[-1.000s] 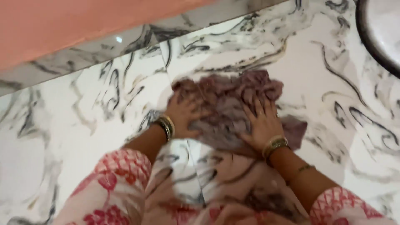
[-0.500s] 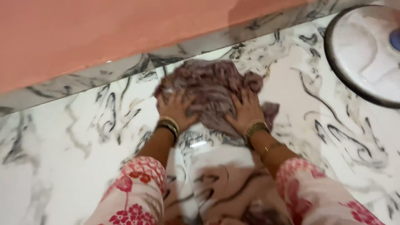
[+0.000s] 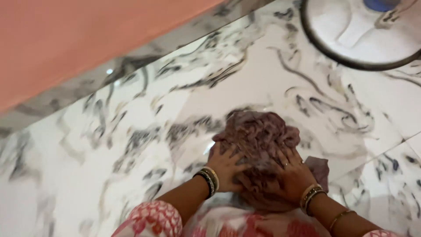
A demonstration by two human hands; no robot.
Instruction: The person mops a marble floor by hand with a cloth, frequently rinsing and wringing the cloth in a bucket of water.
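**Both hands pressed on a bunched cloth on the marble floor**

Crumpled mauve-brown cloth [image 3: 258, 140] bunched in a heap on the glossy white marble floor with black and grey veining [image 3: 131, 145], low and right of centre in the head view. Left hand [image 3: 226, 166] flat on the cloth's left edge, fingers [image 3: 237, 156] spread wide and pressing down, not gripping. Right hand [image 3: 291, 175] flat on the cloth's right side, fingers likewise splayed over the folds. Dark and gold bangles [image 3: 208, 181] on the left wrist, gold bangles [image 3: 310, 196] on the right. Red-and-white patterned sleeves [image 3: 151, 221] at the bottom edge. Salmon-pink wall [image 3: 79, 39] with a marble skirting strip [image 3: 144, 55] at upper left. Round white fan base with a dark rim [image 3: 359, 35] at upper right, well apart from the cloth.
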